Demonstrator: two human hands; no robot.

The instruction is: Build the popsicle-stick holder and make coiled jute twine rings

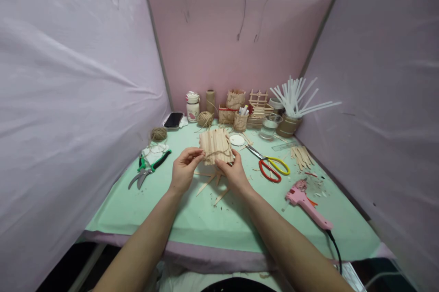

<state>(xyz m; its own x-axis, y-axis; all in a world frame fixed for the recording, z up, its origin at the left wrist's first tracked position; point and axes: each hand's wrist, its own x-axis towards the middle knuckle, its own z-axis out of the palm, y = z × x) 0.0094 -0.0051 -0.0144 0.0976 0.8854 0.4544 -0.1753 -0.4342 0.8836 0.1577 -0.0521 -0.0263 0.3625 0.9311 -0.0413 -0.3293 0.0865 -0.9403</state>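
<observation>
A piece made of pale wooden sticks (216, 142) is held up above the middle of the table, with a strand of twine (216, 151) across its lower part. At its left edge, my left hand (184, 167) pinches the twine between thumb and fingertips. My right hand (234, 171) grips the lower right corner of the piece, thumb in front and fingers partly hidden behind it. Loose sticks (205, 185) lie on the green cloth below the hands.
Pruning shears (146, 172) lie at left; scissors (265, 159) and a pink glue gun (308, 204) with a cable lie at right. Along the back stand a bottle (192, 107), twine ball (205, 119), glass bowl (270, 127) and pot of glue sticks (288, 126).
</observation>
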